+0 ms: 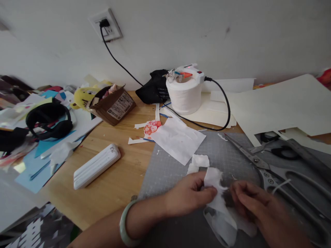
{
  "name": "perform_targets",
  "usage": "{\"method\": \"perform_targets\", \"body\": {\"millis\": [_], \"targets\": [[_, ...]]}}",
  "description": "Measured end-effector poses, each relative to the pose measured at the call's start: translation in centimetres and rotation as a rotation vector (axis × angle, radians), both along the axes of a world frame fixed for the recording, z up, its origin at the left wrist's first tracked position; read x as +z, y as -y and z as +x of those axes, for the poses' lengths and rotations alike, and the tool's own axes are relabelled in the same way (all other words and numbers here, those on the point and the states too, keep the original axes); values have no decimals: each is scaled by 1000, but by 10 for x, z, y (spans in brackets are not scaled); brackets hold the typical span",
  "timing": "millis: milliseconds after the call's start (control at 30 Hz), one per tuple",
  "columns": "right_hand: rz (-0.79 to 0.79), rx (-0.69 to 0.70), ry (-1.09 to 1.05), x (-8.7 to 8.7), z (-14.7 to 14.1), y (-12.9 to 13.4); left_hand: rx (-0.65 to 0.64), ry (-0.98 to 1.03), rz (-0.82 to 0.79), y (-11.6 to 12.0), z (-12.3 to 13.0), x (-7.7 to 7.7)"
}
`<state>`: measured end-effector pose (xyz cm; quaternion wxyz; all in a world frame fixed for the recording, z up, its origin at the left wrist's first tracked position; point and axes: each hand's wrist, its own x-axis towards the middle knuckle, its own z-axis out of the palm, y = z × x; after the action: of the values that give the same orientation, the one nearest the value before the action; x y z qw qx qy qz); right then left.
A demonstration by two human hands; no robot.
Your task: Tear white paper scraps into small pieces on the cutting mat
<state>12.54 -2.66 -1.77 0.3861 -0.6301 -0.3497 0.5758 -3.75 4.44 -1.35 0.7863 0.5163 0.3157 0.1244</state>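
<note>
- Left hand (187, 193) pinches torn white tissue (213, 177) above the grey mat (159, 182), in from its left edge.
- Right hand (254, 203) curls beside it, blurred; whether gripping, I cannot tell.
- Paper (178, 141) overlaps the mat's far left corner on the wooden table (133, 168).
- Pale wall (160, 34) bears a socket (110, 30).

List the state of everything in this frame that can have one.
Left hand: pinching torn white piece
Torn white piece: ragged-edged
Right hand: blurred, grip unclear
White roll: upright
Corded device: on roll, red light lit
Plug: in socket
Cardboard box: open
Power bank: lying flat
Large scissors: lying on grey mat
</note>
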Motion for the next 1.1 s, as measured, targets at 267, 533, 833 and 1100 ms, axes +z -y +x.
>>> {"method": "perform_targets", "body": {"millis": [267, 533, 833, 1100], "targets": [[42, -19, -38, -10, -15, 8, -173, -21, 183, -1, -2, 3], [9, 87, -27, -3, -11, 8, -225, -24, 220, -1, -3, 6], [-124, 20, -542, -10, -2, -1, -31, 23, -29, -2, -1, 6], [-176, -44, -434, -13, -7, -1, -40, 73, -32, -1, 1, 2]]}}
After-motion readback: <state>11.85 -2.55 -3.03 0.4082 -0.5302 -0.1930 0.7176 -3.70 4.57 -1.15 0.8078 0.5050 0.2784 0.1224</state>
